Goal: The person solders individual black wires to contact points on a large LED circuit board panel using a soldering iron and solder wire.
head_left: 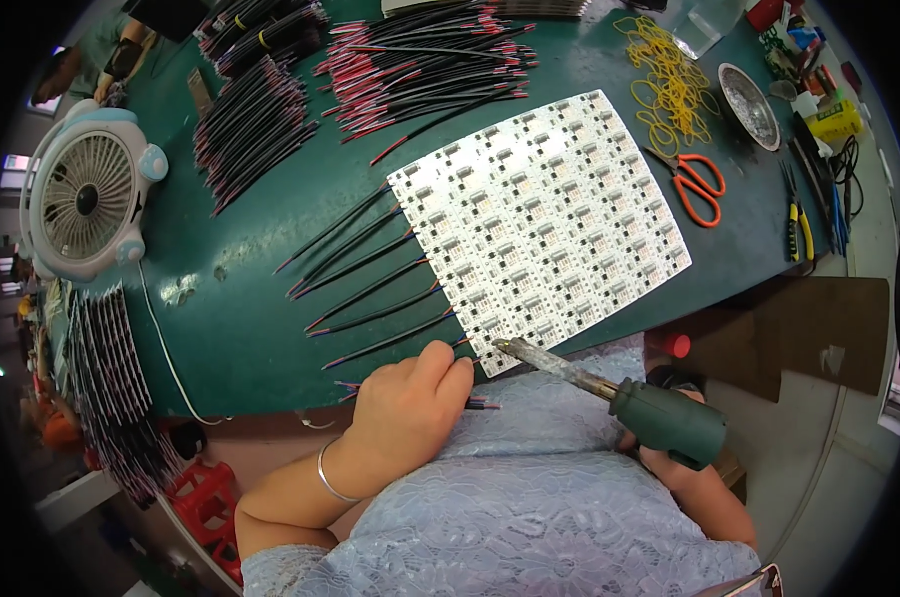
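A white circuit board sheet, marked with rows of small repeated sections, lies on the green table. Several short black cables stick out from its left edge, their loose ends showing red and blue. At the near-left corner my left hand is closed in a pinch on a cable; its ends show on either side of the fingers. My right hand, partly hidden behind the tool, grips a soldering iron with a dark green handle. The iron's tip is over the board's near edge, close to my left fingertips; contact cannot be made out.
Cable bundles lie at the back, beside a white fan on the left. Rightward are yellow rubber bands, a metal dish, orange-handled scissors and yellow-black pliers. More cables hang over the left edge.
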Demonstrator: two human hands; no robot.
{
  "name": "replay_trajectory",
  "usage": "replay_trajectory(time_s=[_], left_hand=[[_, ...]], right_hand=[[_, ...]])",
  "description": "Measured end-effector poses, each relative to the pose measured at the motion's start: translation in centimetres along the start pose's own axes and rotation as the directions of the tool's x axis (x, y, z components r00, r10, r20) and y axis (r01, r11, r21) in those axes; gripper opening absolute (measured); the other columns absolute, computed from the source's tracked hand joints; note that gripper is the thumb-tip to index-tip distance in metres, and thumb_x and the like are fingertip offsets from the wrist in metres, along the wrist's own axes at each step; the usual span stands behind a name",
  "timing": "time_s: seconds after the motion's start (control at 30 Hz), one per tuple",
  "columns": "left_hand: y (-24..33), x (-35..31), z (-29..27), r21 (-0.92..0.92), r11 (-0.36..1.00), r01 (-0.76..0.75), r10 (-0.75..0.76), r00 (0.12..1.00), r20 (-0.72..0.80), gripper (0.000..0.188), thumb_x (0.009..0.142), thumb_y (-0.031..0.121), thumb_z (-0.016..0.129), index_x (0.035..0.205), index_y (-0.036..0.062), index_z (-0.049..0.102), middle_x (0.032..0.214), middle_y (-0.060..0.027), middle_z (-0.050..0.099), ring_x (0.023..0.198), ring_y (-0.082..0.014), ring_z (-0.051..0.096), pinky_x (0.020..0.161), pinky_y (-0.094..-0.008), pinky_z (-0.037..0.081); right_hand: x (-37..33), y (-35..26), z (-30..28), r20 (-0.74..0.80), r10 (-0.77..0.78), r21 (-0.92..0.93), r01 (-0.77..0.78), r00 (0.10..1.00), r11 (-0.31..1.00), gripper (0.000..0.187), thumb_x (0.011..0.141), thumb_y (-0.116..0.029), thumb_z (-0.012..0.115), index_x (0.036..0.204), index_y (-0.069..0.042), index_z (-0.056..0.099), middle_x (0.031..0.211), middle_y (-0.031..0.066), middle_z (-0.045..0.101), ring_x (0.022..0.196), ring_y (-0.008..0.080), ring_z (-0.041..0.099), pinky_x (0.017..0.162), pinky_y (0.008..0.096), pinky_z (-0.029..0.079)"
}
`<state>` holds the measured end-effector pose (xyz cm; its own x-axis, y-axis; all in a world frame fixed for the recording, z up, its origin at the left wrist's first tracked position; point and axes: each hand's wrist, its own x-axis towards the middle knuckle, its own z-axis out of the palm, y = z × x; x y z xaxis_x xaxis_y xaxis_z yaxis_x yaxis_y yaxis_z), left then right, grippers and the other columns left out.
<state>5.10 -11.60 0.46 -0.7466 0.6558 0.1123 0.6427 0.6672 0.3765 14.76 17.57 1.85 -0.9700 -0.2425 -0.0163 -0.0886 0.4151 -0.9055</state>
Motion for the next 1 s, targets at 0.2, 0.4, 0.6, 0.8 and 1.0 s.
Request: replay_trajectory(time_s=[0.2, 0.4, 0.6, 0.8, 1.0], left_hand=[[-0.4, 0.2, 0.0, 0.021, 0.998, -0.061, 0.062, 0.998, -0.031, 0.016, 0.064, 0.002, 0.069, 0.078, 0.0056, 0.061, 0.115, -0.0088, 0.064, 0.056, -0.0180, 0.059, 0.048, -0.0299, 0.047], [-0.7, 0.0, 0.5, -0.090, 0.996, -0.014, 0.010, 0.999, -0.044, 0.018, 0.062, 0.001, 0.070, 0.075, 0.0061, 0.060, 0.113, -0.0090, 0.066, 0.056, -0.0167, 0.061, 0.049, -0.0291, 0.048], [-0.6, 0.0, 0.2, -0.071, 0.997, -0.019, 0.017, 0.999, -0.027, 0.016, 0.063, 0.002, 0.070, 0.074, 0.0066, 0.059, 0.114, -0.0082, 0.066, 0.054, -0.0168, 0.060, 0.048, -0.0296, 0.047], [-0.5, 0.1, 0.1, -0.035, 0.999, -0.020, 0.020, 1.000, -0.007, 0.015, 0.064, 0.004, 0.069, 0.075, 0.0070, 0.059, 0.115, -0.0080, 0.065, 0.053, -0.0167, 0.059, 0.048, -0.0299, 0.047], [-0.6, 0.5, 0.2, -0.013, 0.997, -0.080, 0.080, 0.996, -0.033, 0.011, 0.068, 0.006, 0.060, 0.073, 0.0059, 0.051, 0.114, -0.0111, 0.065, 0.050, -0.0143, 0.055, 0.045, -0.0295, 0.045]], right_hand=[[-0.1, -0.2, -0.4, 0.039, -0.101, -0.223, 0.107, 0.994, 0.969, 0.022, 0.072, -0.007, 0.066, 0.094, -0.005, 0.068, 0.095, 0.0097, 0.068, 0.081, 0.0290, 0.065, 0.073, 0.0368, 0.050], [-0.6, 0.3, 0.0, 0.029, -0.099, -0.341, 0.103, 0.995, 0.934, 0.028, 0.069, -0.008, 0.069, 0.097, -0.007, 0.069, 0.100, 0.0093, 0.068, 0.090, 0.0297, 0.063, 0.079, 0.0373, 0.049], [-1.9, 1.9, 0.1, 0.090, -0.028, -0.190, 0.045, 0.996, 0.981, 0.029, 0.067, -0.011, 0.072, 0.095, -0.006, 0.068, 0.096, 0.0104, 0.067, 0.087, 0.0291, 0.062, 0.075, 0.0371, 0.049], [-0.5, 1.3, -0.6, 0.116, -0.223, -0.376, 0.251, 0.968, 0.892, 0.035, 0.071, -0.018, 0.073, 0.101, -0.003, 0.065, 0.093, 0.0125, 0.064, 0.073, 0.0257, 0.062, 0.063, 0.0344, 0.050], [1.5, 0.1, -1.0, -0.388, 0.363, 0.683, 0.000, 0.847, 0.731, 0.059, 0.085, -0.039, 0.063, 0.125, 0.000, 0.045, 0.108, 0.0193, 0.061, 0.064, 0.0204, 0.061, 0.061, 0.0298, 0.052]])
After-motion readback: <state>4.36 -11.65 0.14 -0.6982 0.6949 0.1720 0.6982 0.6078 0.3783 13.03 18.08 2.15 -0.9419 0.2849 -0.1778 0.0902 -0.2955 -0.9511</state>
